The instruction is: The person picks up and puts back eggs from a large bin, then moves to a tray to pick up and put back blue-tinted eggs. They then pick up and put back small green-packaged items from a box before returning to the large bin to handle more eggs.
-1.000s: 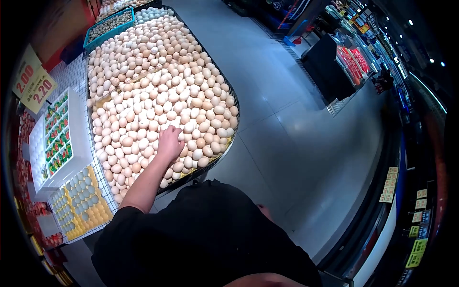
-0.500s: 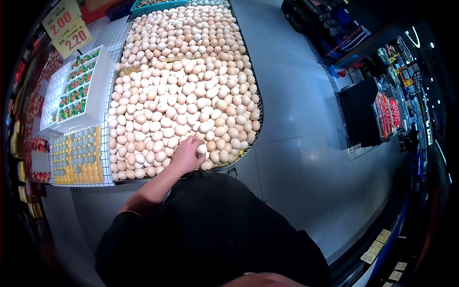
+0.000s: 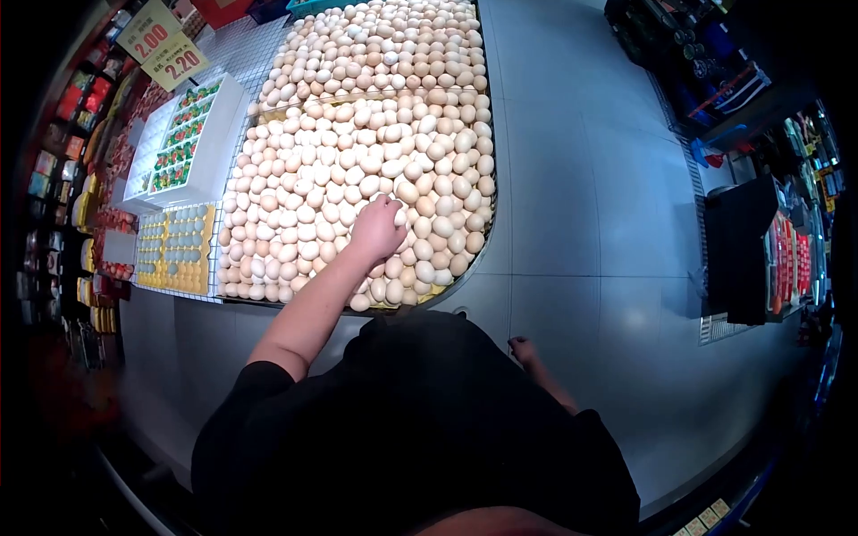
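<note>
Brown and cream eggs (image 3: 308,192) lie heaped in a wide, dark-rimmed display bin. My left hand (image 3: 379,230) reaches over the front right part of the heap, its fingers curled round a pale egg (image 3: 400,217) that shows at the thumb side. Part of that egg is hidden by the hand. Low on my right side, over the floor, my right hand (image 3: 522,349) is closed. Something small and dark shows at its fingers, too small to make out.
Left of the bin, a wire-mesh table (image 3: 234,55) carries a white foam box (image 3: 214,147) of wrapped eggs and a yellow tray (image 3: 204,275) of bluish eggs. Price signs (image 3: 161,45) stand behind. Grey floor (image 3: 572,205) and a black stand (image 3: 740,241) are to the right.
The camera view has shifted, so the bin sits farther right. My left hand has moved deeper over the heap, away from the front rim. My right hand has come into view.
</note>
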The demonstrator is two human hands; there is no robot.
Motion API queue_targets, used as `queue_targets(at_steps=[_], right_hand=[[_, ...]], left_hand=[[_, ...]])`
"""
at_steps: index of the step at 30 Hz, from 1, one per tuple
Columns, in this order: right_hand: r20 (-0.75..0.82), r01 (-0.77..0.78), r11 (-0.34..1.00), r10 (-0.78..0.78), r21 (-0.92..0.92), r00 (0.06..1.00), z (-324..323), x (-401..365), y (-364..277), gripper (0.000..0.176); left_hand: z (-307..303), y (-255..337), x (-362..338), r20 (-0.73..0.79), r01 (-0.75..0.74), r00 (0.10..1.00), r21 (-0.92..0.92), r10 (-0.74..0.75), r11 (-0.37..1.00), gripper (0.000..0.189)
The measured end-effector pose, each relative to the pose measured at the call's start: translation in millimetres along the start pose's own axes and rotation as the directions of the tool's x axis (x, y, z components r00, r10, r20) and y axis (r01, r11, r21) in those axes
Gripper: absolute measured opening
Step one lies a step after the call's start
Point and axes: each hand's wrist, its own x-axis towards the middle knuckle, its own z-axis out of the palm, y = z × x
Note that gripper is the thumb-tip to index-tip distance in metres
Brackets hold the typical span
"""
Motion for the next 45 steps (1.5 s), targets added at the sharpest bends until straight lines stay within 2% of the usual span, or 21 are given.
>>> queue_targets(at_steps=[2, 4, 8, 11, 13, 17, 19, 20, 23, 25, 27, 29, 30, 31, 32, 34, 37, 38, 40, 41, 45], right_hand=[[0.041, -0.025, 0.998, 0.027, -0.064, 0.999, -17, 8, 9, 0.041], [0.111, -0.081, 0.964, 0.112, -0.251, 0.988, -47, 8, 9, 0.051], [0.184, 0.112, 0.873, -0.026, -0.474, 0.983, -78, 39, 62, 0.054], [0.236, 0.146, 0.841, -0.023, -0.521, 0.972, -97, 48, 64, 0.060], [0.274, 0.128, 0.763, 0.066, -0.634, 0.959, -108, 41, 51, 0.053], [0.254, 0.211, 0.723, -0.051, -0.658, 0.966, -112, 34, 30, 0.051], [0.115, -0.047, 0.941, 0.090, -0.334, 0.989, -116, 7, -11, 0.056], [0.113, -0.045, 0.941, 0.087, -0.334, 0.990, -117, -8, -27, 0.056], [0.151, 0.011, 0.956, 0.035, -0.295, 0.988, -106, -3, -26, 0.054], [0.210, 0.069, 0.966, -0.016, -0.248, 0.977, -86, 37, 27, 0.053], [0.105, -0.048, 0.978, 0.071, -0.205, 0.992, -92, -7, -4, 0.052], [0.208, -0.008, 0.952, 0.076, -0.306, 0.975, -99, -10, -4, 0.050], [0.271, 0.165, 0.868, -0.036, -0.469, 0.962, -78, 37, 56, 0.050], [0.328, 0.327, 0.728, -0.148, -0.602, 0.933, -69, 48, 76, 0.049], [0.360, 0.357, 0.710, -0.156, -0.607, 0.920, -70, 48, 77, 0.049], [0.683, 0.697, 0.358, -0.187, -0.622, 0.706, -69, 51, 78, 0.047], [0.511, 0.488, 0.674, -0.188, -0.555, 0.839, -64, 59, 73, 0.044], [0.531, 0.501, 0.669, -0.183, -0.550, 0.828, -57, 62, 69, 0.044], [0.651, 0.635, 0.576, -0.219, -0.515, 0.727, -48, 75, 48, 0.043], [0.761, 0.774, 0.187, -0.149, -0.605, 0.631, -42, 84, 33, 0.041], [0.808, 0.819, 0.187, -0.153, -0.542, 0.569, -5, 102, -16, 0.041]], left_hand=[[0, 2, 4, -0.074, -0.017, 0.997, 0.047, 0.020, 0.999, 0.042], [-4, 7, 9, -0.069, -0.001, 0.998, 0.088, 0.007, 0.996, 0.042], [-3, 14, 16, -0.102, 0.041, 0.994, 0.149, -0.025, 0.988, 0.043], [4, 8, 24, -0.142, 0.107, 0.986, 0.144, -0.087, 0.984, 0.042], [8, 3, 27, -0.166, 0.102, 0.983, 0.137, -0.079, 0.985, 0.042], [10, 0, 29, -0.177, 0.003, 0.984, 0.121, 0.019, 0.993, 0.042], [15, -4, 31, -0.204, -0.039, 0.976, 0.160, 0.072, 0.986, 0.042], [17, -6, 31, -0.228, -0.075, 0.966, 0.200, 0.121, 0.977, 0.043], [16, -5, 33, -0.176, -0.031, 0.982, 0.177, 0.062, 0.984, 0.044], [17, -4, 32, -0.178, -0.016, 0.983, 0.177, 0.048, 0.984, 0.044], [14, -1, 26, -0.169, -0.006, 0.985, 0.146, 0.031, 0.989, 0.047], [10, 4, 16, -0.178, -0.010, 0.984, 0.107, 0.029, 0.994, 0.048], [3, 12, 7, -0.193, -0.009, 0.981, 0.084, 0.025, 0.996, 0.048], [0, 19, -2, -0.204, 0.017, 0.979, 0.059, -0.004, 0.998, 0.048], [-5, 26, -12, -0.210, 0.040, 0.977, 0.034, -0.032, 0.999, 0.048], [-14, 36, -38, -0.249, 0.033, 0.968, 0.014, -0.029, 0.999, 0.044], [-22, 42, -88, -0.260, 0.075, 0.961, -0.094, -0.097, 0.993, 0.041], [-21, 39, -107, -0.311, 0.055, 0.947, -0.096, -0.083, 0.994, 0.038], [-24, 31, -146, -0.335, 0.053, 0.936, -0.161, -0.105, 0.986, 0.034], [-25, 25, -167, -0.343, 0.071, 0.931, -0.158, -0.122, 0.985, 0.034], [-20, -17, -251, -0.375, 0.254, 0.870, -0.214, -0.320, 0.943, 0.031]])
